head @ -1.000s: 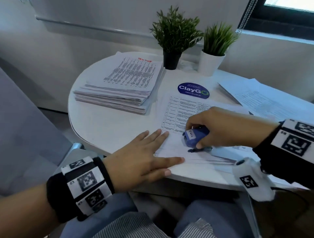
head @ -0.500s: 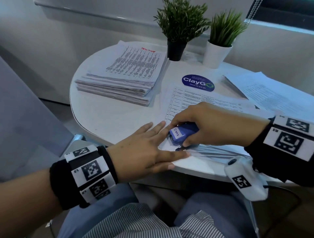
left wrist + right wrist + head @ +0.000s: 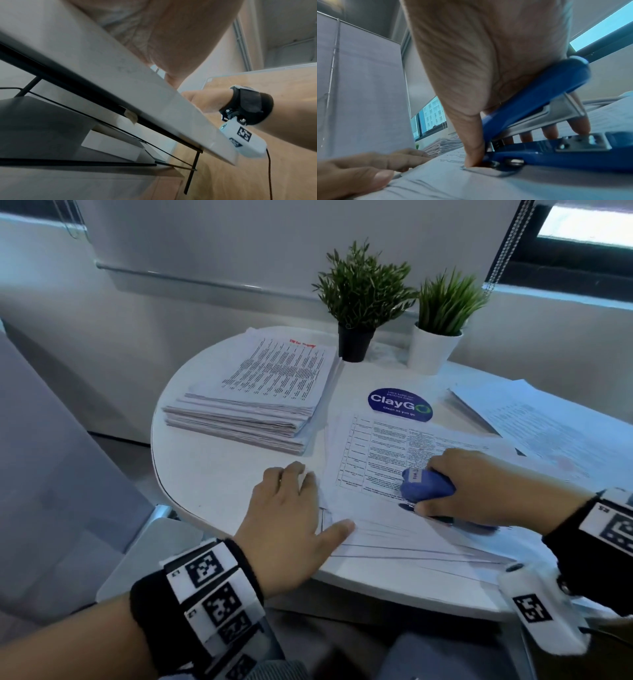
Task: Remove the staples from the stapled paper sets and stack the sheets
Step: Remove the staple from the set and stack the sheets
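A stapled paper set lies at the front of the round white table. My left hand rests on its left edge, fingers bunched and thumb on the near corner; the right wrist view shows these fingers lying along the sheet. My right hand grips a blue stapler set on the page. In the right wrist view the stapler gapes, its rear metal tongue flat on the paper beside my thumb. No staple can be made out.
A thick stack of printed sheets sits at the back left, and loose sheets lie at the right. Two potted plants stand at the back, near a blue ClayGo sticker. The table edge is just below my left palm.
My right hand has drawn the stapler rightward, away from the paper's left corner. My left fingers, spread flat on the page before, have pulled back and bunched at its left edge.
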The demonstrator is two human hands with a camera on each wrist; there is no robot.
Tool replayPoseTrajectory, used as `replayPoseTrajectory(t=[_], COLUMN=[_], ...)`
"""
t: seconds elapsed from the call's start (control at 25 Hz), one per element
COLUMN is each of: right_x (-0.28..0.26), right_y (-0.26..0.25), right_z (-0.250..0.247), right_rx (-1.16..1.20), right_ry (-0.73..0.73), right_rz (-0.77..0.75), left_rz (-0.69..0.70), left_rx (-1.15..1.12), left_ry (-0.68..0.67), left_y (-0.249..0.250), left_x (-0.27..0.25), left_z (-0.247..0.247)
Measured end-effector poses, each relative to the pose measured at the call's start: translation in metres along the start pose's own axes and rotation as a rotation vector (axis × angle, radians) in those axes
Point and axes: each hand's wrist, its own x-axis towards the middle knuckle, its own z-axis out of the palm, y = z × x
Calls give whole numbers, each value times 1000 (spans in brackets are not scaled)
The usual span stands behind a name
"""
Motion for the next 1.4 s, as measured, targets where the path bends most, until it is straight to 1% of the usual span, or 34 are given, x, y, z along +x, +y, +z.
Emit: replayPoseTrajectory(t=[0.04,0.12,0.2,0.28,0.4,0.48,0.64,0.72,0.76,0.8,0.88,0.92,0.96,1.0,1.08,1.24,1.4], right_x=[-1,-2,-2,-1,-2,-3,-5,-5,-5,-5,-7,-8,-10,-12,-13,-14,-12], right_y=[-1,-2,-1,0,-1,-2,-2,-2,-2,-1,-1,0,1,2,6,14,22], right_z=[0,0,0,1,1,1,1,2,2,2,3,3,4,4,6,6,6], right_rx=[-23,-53,-79,-93,-117,-136,-148,-140,-134,-130,-117,-107,-93,-72,-37,-3,-25], right_ry=[0,-4,-7,-3,11,30,49,58,67,74,77,77,77,76,78,50,96], right_rz=[-8,-23,-28,-26,-31,-39,-48,-56,-58,-60,-69,-77,-84,-94,-123,-131,-34], left_rz=[-24,-70,-139,-168,-115,-86,-62,-60,-89,-150,-340,-421,-467,-485,-488,-421,-349], left_rx=[10,-56,-135,-244,-489,-604,-607,-700,-796,-926,-1187,-1250,-1269,-1266,-1262,-1157,-1023], left_ry=[-16,-31,-16,8,44,83,163,210,209,193,136,108,83,66,45,-59,-119], left_y=[5,15,20,20,20,23,37,41,43,44,43,40,36,32,24,20,24], left_x=[3,10,19,29,39,38,31,28,27,28,37,44,51,58,72,85,73], left_z=[-1,-6,-8,-10,-5,-1,2,0,-6,-10,-18,-21,-23,-24,-26,-36,-30])
